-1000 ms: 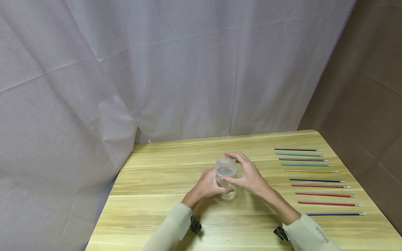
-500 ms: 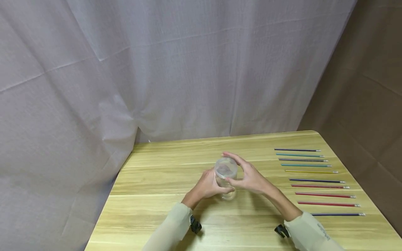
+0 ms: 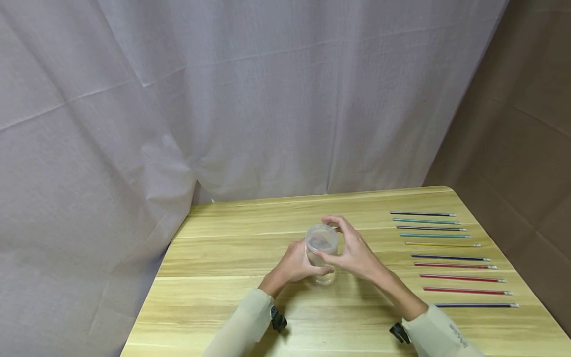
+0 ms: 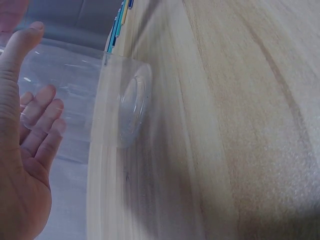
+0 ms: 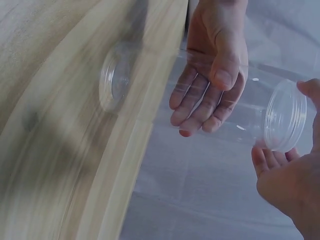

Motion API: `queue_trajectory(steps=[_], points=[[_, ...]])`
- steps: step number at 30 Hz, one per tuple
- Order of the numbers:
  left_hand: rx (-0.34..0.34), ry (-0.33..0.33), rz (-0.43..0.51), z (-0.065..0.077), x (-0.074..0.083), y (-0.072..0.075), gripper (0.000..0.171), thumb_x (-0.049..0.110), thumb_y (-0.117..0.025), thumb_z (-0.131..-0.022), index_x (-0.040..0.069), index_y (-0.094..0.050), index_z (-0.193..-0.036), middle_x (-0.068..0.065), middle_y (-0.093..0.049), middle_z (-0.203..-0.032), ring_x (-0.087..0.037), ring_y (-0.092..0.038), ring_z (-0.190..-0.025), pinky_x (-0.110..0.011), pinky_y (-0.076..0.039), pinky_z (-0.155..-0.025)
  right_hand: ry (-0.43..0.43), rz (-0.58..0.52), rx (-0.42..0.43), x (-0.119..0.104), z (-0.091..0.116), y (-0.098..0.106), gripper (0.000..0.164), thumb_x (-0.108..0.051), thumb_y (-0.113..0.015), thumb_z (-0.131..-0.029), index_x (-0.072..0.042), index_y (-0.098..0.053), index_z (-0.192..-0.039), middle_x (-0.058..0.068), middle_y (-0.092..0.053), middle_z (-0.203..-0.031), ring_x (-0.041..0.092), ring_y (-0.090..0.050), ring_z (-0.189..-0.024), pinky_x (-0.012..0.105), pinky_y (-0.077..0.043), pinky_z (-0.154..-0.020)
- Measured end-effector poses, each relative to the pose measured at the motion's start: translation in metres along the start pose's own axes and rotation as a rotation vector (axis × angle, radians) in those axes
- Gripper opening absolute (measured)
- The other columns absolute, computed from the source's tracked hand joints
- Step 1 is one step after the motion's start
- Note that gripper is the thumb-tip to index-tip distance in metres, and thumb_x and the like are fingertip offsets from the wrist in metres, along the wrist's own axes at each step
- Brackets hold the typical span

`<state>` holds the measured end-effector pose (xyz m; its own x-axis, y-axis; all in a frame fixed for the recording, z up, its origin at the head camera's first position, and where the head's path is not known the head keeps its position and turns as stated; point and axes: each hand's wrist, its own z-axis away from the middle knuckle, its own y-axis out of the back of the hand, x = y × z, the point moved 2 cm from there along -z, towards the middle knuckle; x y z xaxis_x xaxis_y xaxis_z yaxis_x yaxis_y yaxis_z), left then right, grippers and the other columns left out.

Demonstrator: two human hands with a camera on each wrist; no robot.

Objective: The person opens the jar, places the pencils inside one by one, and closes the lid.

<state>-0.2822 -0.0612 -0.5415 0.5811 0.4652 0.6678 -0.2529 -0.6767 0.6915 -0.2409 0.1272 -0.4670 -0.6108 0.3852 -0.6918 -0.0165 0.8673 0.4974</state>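
A tall, see-through plastic jar [image 3: 324, 279] stands upright over the middle of the table, with a clear round lid [image 3: 321, 237] on its top. My left hand [image 3: 296, 263] grips the jar's body from the left, fingers behind and thumb across the front. In the right wrist view those fingers show through the clear wall of the jar [image 5: 160, 90]. My right hand [image 3: 357, 252] holds the lid by its rim, thumb on the near side and fingers curled round the far side. The jar's base [image 4: 134, 107] is close over the wood in the left wrist view.
Several pencils, among them a yellow pencil [image 3: 442, 244] and a red pencil [image 3: 462, 278], lie in a spaced column on the right of the wooden table [image 3: 214, 277]. A grey curtain [image 3: 267, 109] hangs behind the table, and a brown one [image 3: 517, 134] at the right.
My right hand's fingers shifted leftward round the lid's far rim half a second ago and are now back to the right, its thumb shifting the opposite way. The left hand and jar stayed put.
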Motion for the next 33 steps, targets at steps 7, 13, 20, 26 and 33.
queue_trajectory(steps=[7,13,20,26,33], points=[[0.004,-0.001,0.025,0.0006,-0.0005,0.0001,0.085,0.047,-0.093,-0.08,0.019,-0.052,-0.149,0.009,-0.07,-0.125,-0.005,-0.065,-0.112,-0.027,-0.055,-0.095,-0.032,-0.094,-0.125,0.0022,-0.0003,0.0057,0.078,-0.002,-0.085,-0.084,-0.001,-0.047,-0.153,0.014,-0.056,-0.152,0.035,-0.053,-0.14,0.056,-0.042,-0.115],[0.006,-0.006,0.013,0.0004,-0.0009,-0.0006,0.086,0.048,-0.093,-0.079,0.019,-0.053,-0.15,0.008,-0.071,-0.127,-0.006,-0.066,-0.114,-0.028,-0.054,-0.097,-0.035,-0.069,-0.083,0.001,0.0001,0.0052,0.085,-0.01,-0.092,-0.083,0.0,-0.045,-0.154,0.017,-0.056,-0.152,0.035,-0.052,-0.14,0.053,-0.041,-0.117],[0.004,-0.017,0.009,0.0004,-0.0001,-0.0005,0.086,0.047,-0.093,-0.08,0.018,-0.053,-0.15,0.006,-0.07,-0.13,-0.007,-0.065,-0.116,-0.028,-0.054,-0.098,-0.037,-0.008,0.005,-0.0011,-0.0003,0.0005,0.08,-0.014,-0.097,-0.077,0.0,-0.054,-0.144,0.018,-0.062,-0.142,0.036,-0.059,-0.131,0.056,-0.049,-0.109],[-0.002,-0.006,0.038,0.0009,0.0012,-0.0001,0.086,0.046,-0.093,-0.08,0.018,-0.052,-0.15,0.009,-0.07,-0.127,-0.005,-0.065,-0.114,-0.027,-0.054,-0.098,-0.039,-0.047,-0.07,-0.0029,-0.0009,0.0019,0.076,-0.007,-0.089,-0.082,-0.002,-0.052,-0.149,0.015,-0.06,-0.146,0.035,-0.057,-0.135,0.058,-0.046,-0.111],[-0.004,0.003,0.035,0.0008,0.0004,0.0,0.087,0.045,-0.094,-0.079,0.017,-0.053,-0.15,0.008,-0.07,-0.128,-0.005,-0.065,-0.115,-0.028,-0.053,-0.099,-0.037,-0.072,-0.118,-0.0005,0.0001,0.0044,0.081,-0.008,-0.086,-0.087,-0.004,-0.044,-0.156,0.018,-0.054,-0.154,0.037,-0.052,-0.141,0.061,-0.041,-0.114]])
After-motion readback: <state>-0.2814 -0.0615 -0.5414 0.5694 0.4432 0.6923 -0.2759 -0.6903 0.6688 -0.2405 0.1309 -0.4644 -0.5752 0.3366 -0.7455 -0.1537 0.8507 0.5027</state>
